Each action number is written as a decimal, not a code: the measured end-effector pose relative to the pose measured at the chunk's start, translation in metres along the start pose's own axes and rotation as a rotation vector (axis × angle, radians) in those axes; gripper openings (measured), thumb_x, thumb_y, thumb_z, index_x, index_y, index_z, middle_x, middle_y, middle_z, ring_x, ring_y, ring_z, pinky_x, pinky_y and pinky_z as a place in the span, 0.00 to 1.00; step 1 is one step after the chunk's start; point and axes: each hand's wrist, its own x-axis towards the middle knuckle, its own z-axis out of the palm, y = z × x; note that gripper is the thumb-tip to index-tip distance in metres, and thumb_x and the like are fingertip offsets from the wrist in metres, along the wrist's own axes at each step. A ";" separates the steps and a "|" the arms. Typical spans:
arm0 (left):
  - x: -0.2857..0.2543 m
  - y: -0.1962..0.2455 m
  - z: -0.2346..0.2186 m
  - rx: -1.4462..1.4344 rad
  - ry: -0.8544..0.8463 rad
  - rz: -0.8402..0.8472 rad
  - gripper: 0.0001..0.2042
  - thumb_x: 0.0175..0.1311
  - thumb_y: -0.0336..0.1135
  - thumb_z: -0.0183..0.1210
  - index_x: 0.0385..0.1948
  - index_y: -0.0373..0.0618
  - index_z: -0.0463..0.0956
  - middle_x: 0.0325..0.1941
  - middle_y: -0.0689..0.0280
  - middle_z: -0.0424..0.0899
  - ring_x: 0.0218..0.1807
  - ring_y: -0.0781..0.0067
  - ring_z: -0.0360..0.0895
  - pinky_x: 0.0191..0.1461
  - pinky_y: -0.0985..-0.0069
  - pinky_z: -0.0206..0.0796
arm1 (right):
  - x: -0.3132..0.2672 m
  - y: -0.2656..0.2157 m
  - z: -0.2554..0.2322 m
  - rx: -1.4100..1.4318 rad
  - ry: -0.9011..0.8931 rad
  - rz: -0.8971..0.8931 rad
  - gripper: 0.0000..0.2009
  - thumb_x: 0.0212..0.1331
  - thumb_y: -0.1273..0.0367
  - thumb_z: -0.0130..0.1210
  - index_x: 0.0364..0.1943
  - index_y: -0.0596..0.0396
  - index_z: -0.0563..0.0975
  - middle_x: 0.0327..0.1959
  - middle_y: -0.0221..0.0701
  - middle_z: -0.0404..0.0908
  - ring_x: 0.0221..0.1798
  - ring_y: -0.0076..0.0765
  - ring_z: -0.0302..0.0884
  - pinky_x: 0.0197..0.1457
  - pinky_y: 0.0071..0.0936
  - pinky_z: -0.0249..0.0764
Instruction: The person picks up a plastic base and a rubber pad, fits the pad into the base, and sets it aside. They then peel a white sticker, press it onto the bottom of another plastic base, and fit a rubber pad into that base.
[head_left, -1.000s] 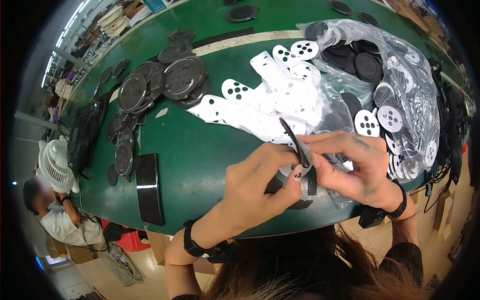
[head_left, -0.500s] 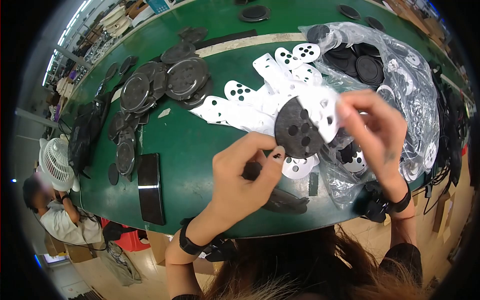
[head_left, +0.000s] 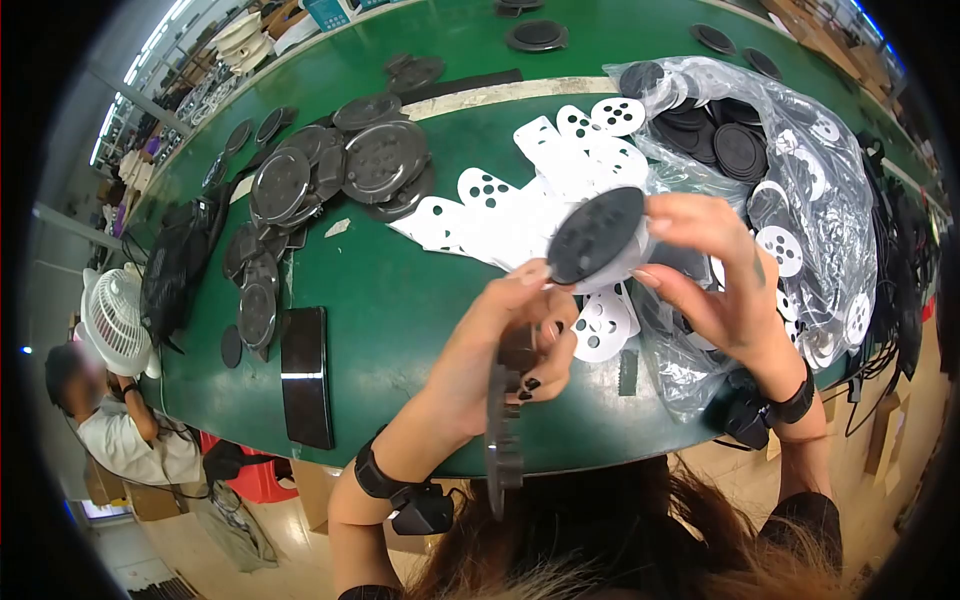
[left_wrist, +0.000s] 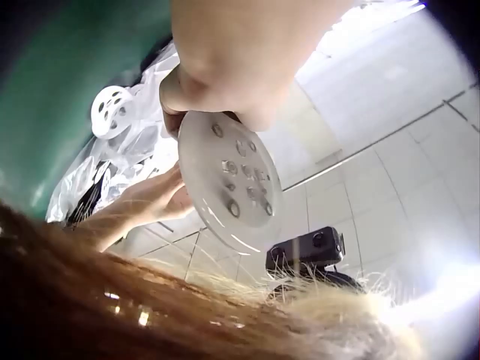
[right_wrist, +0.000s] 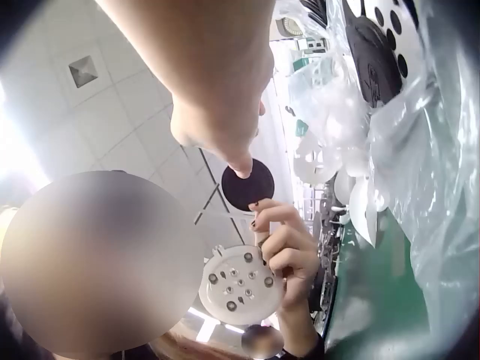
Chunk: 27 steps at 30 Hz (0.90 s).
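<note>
A thin black disc (head_left: 598, 236) with faint round marks is tilted between my hands, above the white sheets. My right hand (head_left: 725, 270) holds its far right edge, thumb and fingers apart around the rim. My left hand (head_left: 515, 335) has its fingertips at the disc's lower left edge. The same left hand also grips a round plastic cover (head_left: 503, 430), seen edge-on, with small bumps along one side. In the left wrist view this cover (left_wrist: 229, 180) looks translucent with several ringed holes. The right wrist view shows the black disc (right_wrist: 247, 184) above the cover (right_wrist: 240, 285).
White hole-punched sheets (head_left: 460, 225) lie mid-table. To their right a clear plastic bag (head_left: 830, 200) holds black and white discs. Dark round covers (head_left: 385, 160) are piled left, with a phone (head_left: 305, 375) nearer. A fan (head_left: 115, 320) and another person (head_left: 120, 430) are at far left.
The disc was edge-on, then showed half black and half white, with my right hand at the white half; now its visible face is dark. My left hand has turned, bringing the plastic cover up on edge.
</note>
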 end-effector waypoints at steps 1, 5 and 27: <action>0.001 -0.003 -0.001 -0.001 0.000 -0.001 0.12 0.65 0.45 0.44 0.27 0.48 0.62 0.22 0.72 0.64 0.13 0.81 0.58 0.15 0.82 0.48 | -0.002 0.000 0.003 0.000 0.000 0.001 0.22 0.41 0.74 0.65 0.44 0.57 0.72 0.45 0.39 0.77 0.40 0.41 0.76 0.43 0.29 0.72; 0.004 -0.008 -0.008 0.026 -0.118 -0.107 0.14 0.64 0.48 0.43 0.26 0.48 0.62 0.19 0.74 0.63 0.12 0.82 0.57 0.15 0.83 0.47 | 0.000 -0.004 0.003 -0.011 0.079 -0.049 0.25 0.39 0.76 0.65 0.46 0.57 0.70 0.47 0.44 0.74 0.43 0.46 0.74 0.45 0.33 0.71; 0.004 -0.012 0.000 0.123 -0.171 -0.208 0.14 0.67 0.47 0.40 0.28 0.48 0.66 0.17 0.74 0.64 0.15 0.82 0.61 0.18 0.83 0.52 | 0.000 -0.011 0.006 -0.096 -0.096 0.065 0.34 0.34 0.74 0.66 0.54 0.56 0.66 0.48 0.40 0.67 0.46 0.45 0.69 0.46 0.31 0.70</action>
